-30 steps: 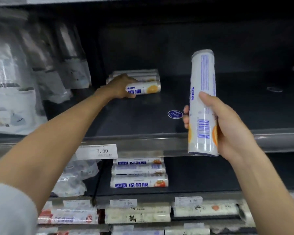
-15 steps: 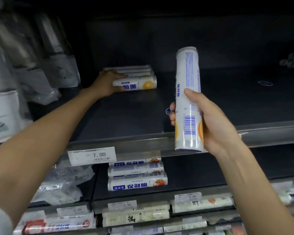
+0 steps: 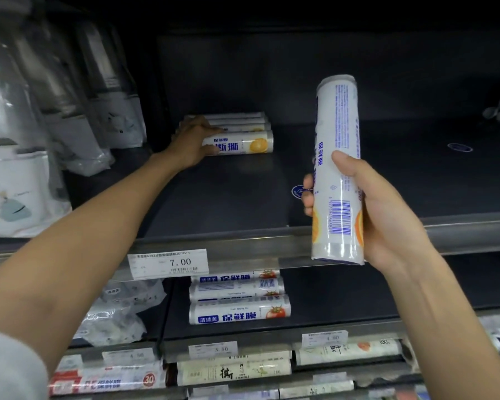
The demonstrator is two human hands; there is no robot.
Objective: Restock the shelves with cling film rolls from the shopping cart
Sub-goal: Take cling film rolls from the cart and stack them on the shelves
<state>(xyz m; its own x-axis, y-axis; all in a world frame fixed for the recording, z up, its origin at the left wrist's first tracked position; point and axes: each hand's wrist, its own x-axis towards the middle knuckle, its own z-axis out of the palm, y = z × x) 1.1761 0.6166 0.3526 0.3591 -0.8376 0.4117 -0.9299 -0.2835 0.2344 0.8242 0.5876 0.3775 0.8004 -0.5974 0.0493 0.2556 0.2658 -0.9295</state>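
Observation:
My left hand (image 3: 193, 142) reaches deep onto the dark upper shelf (image 3: 243, 194) and grips the left end of a white cling film roll (image 3: 244, 144) with an orange printed on it. That roll lies in front of a few more rolls (image 3: 237, 122) stacked behind it. My right hand (image 3: 370, 209) holds a second white cling film roll (image 3: 337, 157) upright in front of the shelf's metal front rail (image 3: 243, 243), thumb across its barcode side. The shopping cart is out of view.
A 7.00 price tag (image 3: 168, 263) hangs on the rail. Below it lie three tomato-print rolls (image 3: 238, 298), with further boxed rolls (image 3: 233, 370) on lower shelves. Bagged goods (image 3: 35, 134) hang at the left. Most of the upper shelf right of the stack is bare.
The view has shifted a little. My left hand stays on the front roll at the stack. My right hand still holds its roll upright, slightly lower and further right in view.

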